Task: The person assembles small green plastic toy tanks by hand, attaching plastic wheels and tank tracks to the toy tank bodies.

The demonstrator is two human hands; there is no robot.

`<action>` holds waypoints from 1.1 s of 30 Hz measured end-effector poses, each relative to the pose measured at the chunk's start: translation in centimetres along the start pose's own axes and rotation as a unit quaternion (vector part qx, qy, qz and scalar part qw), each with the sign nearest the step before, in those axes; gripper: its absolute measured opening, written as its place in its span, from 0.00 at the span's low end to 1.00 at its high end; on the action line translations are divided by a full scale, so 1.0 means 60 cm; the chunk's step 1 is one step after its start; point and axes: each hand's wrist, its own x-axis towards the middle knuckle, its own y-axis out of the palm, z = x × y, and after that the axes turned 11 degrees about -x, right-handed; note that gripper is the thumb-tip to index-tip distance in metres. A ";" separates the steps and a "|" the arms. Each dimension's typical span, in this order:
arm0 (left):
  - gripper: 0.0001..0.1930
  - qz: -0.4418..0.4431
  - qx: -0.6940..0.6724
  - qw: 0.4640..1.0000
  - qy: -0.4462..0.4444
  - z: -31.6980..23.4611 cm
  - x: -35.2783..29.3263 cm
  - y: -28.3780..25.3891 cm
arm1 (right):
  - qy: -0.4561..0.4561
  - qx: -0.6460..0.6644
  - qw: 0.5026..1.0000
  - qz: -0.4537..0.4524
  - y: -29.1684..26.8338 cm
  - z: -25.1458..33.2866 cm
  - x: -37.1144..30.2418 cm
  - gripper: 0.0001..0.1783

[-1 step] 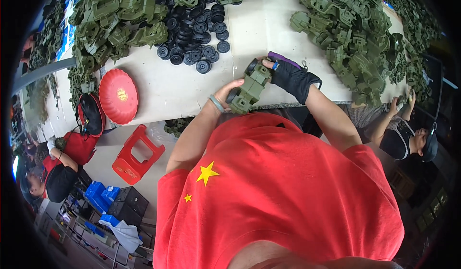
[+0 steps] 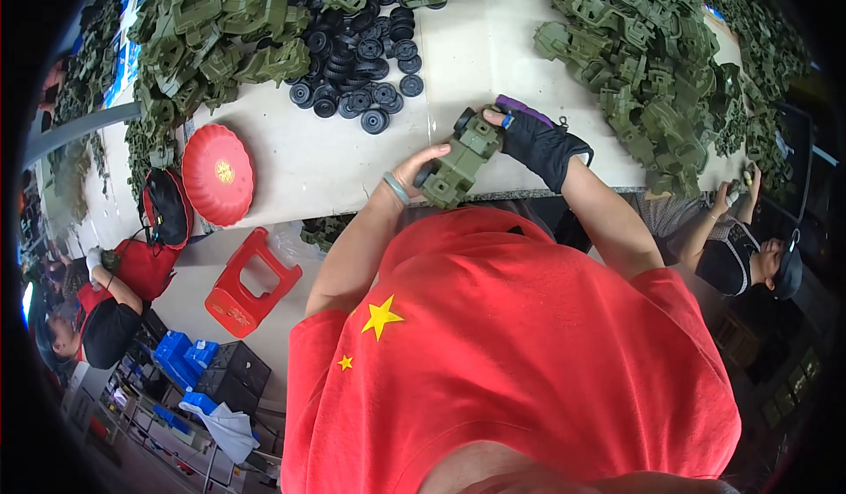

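Note:
Between my two hands, over the table's near edge, is an olive-green toy truck body point(image 2: 460, 166). My left hand point(image 2: 416, 168), bare with a pale bangle at the wrist, grips its left side by a black wheel. At the far right end my right hand point(image 2: 538, 144), in a black fingerless glove with purple trim, is closed on the body with the thumb on top. Another black wheel point(image 2: 463, 120) shows at that end. Some of my fingers are hidden under the body. Beyond lies a pile of loose black wheels point(image 2: 359, 66).
Heaps of green truck parts stand at the far left point(image 2: 211, 27) and right point(image 2: 639, 62) of the pale table point(image 2: 480, 44). A red scalloped bowl point(image 2: 218, 175) sits at the left edge, above a red stool point(image 2: 251, 282). Co-workers point(image 2: 110, 322) point(image 2: 740, 252) are on both sides.

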 end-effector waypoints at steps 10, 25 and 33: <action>0.46 -0.253 0.724 0.523 0.371 0.052 -0.018 0.046 | -0.212 -0.548 0.787 -0.189 0.018 0.089 0.006 0.29; 0.60 -0.264 0.782 0.494 0.275 0.080 0.001 0.035 | -0.419 -0.706 0.570 -0.033 0.117 0.139 0.178 0.23; 0.62 -0.252 0.829 0.457 0.201 0.046 -0.022 0.069 | -0.114 -0.287 0.951 -0.029 -0.018 0.091 -0.013 0.25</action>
